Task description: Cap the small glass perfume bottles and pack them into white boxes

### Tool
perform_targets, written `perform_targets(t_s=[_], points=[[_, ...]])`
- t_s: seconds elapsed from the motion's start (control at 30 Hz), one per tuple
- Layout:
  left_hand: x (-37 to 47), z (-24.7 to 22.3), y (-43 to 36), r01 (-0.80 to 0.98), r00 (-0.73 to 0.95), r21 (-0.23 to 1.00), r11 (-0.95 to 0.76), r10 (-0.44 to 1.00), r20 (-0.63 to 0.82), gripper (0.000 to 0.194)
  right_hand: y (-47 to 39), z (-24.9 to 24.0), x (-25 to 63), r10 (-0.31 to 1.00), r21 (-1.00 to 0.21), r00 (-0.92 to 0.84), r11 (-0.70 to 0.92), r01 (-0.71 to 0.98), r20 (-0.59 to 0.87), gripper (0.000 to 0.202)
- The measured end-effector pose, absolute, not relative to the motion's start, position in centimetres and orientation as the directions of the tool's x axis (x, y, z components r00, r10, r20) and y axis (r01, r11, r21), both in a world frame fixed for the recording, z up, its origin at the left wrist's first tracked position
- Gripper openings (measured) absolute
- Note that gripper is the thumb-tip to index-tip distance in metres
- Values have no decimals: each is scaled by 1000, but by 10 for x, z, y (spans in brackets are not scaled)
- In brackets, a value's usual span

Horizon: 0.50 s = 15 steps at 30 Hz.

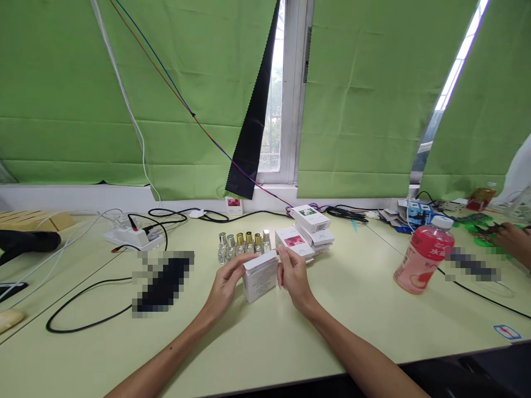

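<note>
Upright on the table in front of me stands a small white carton [260, 281], its printed side facing me and its top flap edge raised. My left hand [226, 284] grips the carton's left end, fingers behind it and thumb near the top. At the upper right corner, my right hand [294, 275] pinches the carton's edge with thumb and forefinger. Just behind the carton is a row of several small glass bottles [240, 245] with gold and silver caps, partly hidden. Right of them, more white cartons [295, 241] lie stacked, some with pink or green pictures.
A pink drink bottle [423, 255] stands to the right. Leftward are a blurred dark device [164, 284] with a looping cable and a white power strip [131, 235]. Another person's hand [514, 240] works at the far right. A small carton [234, 206] leans by the window wall.
</note>
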State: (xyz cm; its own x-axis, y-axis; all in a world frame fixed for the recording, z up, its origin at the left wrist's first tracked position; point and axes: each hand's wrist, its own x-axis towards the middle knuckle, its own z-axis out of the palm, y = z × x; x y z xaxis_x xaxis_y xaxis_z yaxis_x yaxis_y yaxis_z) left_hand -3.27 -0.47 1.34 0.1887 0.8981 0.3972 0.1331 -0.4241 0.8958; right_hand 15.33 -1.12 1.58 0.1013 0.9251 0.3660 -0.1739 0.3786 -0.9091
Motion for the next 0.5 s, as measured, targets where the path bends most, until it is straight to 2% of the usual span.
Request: perform_targets(t_s=[0.5], points=[[-29,19,-8,163,162,884,-438,896,414,40,-12,17,153,926,-912,95,376,-163,365,46]])
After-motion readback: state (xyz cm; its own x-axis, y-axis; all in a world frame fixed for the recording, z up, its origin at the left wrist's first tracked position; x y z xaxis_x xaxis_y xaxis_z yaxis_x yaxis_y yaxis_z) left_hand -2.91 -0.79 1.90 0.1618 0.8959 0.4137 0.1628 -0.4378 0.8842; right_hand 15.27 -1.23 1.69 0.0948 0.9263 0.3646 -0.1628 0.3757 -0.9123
